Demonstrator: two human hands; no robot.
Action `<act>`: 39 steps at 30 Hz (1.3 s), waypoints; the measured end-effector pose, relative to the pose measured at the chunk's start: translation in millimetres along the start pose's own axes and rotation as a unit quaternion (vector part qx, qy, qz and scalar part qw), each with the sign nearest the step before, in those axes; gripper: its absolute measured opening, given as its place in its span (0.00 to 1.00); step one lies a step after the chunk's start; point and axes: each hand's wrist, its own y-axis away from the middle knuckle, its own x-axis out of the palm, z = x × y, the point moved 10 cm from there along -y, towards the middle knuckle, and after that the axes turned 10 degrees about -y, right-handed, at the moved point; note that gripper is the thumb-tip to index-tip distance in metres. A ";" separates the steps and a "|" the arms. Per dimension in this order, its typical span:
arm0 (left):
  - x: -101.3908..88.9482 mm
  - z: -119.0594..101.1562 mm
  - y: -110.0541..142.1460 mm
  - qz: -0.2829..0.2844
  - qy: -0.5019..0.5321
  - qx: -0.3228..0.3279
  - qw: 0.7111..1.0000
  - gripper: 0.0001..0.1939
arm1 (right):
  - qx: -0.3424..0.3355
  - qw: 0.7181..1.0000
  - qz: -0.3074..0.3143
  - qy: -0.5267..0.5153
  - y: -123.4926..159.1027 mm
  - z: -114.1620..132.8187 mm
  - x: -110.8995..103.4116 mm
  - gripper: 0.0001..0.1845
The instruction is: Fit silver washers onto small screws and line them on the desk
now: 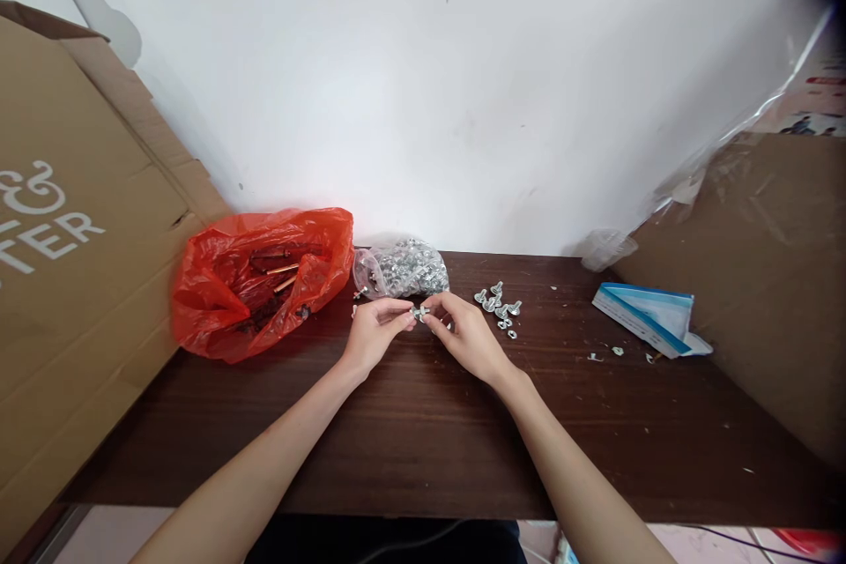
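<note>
Left hand (371, 337) and right hand (466, 338) in close pinch on small metal fastener (419, 313), ends hidden, shape unclear.

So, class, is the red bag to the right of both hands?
No, the red bag lies to the left of both the left hand and the right hand.

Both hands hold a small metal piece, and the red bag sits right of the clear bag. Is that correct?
Not quite: in the head view, the red bag sits left of the clear bag. The left hand and right hand do hold a small metal piece.
</note>
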 end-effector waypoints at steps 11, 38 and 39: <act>4.7 -5.9 4.1 0.019 0.010 0.010 1.000 0.16 | 0.060 0.997 0.028 0.029 1.5 -2.5 1.5 0.13; 16.0 -4.5 7.6 0.062 0.015 -0.040 0.997 0.18 | 0.002 1.000 -0.007 -0.030 1.4 0.6 0.7 0.07; 15.9 -5.1 7.8 0.062 0.017 -0.041 0.997 0.19 | -0.003 0.999 -0.006 -0.032 1.3 1.9 0.2 0.07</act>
